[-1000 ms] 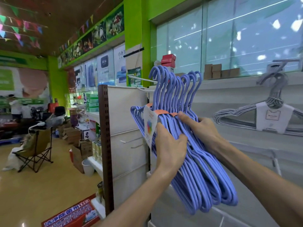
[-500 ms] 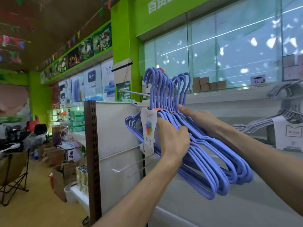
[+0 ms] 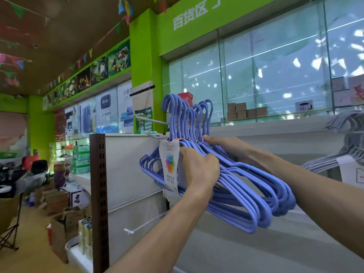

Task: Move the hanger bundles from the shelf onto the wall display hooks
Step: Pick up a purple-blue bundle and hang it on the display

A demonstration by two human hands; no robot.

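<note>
A bundle of blue plastic hangers (image 3: 246,196) with a white paper label (image 3: 169,166) is held up against the white wall panel. My left hand (image 3: 199,170) grips the bundle's shoulder just right of the label. My right hand (image 3: 226,146) holds the far side near the necks. The blue hook tops (image 3: 183,115) stand level with a white display hook (image 3: 149,119) that juts out from the wall to the left; whether they hang on it I cannot tell. A grey hanger bundle (image 3: 338,156) hangs on the wall at the right.
A brown perforated upright (image 3: 99,194) ends the white wall panel (image 3: 134,170). A lower white hook (image 3: 141,226) sticks out below the bundle. Small cardboard boxes (image 3: 244,112) sit on the ledge by the window. Cartons and shelves crowd the shop floor at the left.
The view has tilted upward and shifted right. Both hands have raised the blue bundle, so its hook tops now stand beside the upper white hook. The grips are unchanged.
</note>
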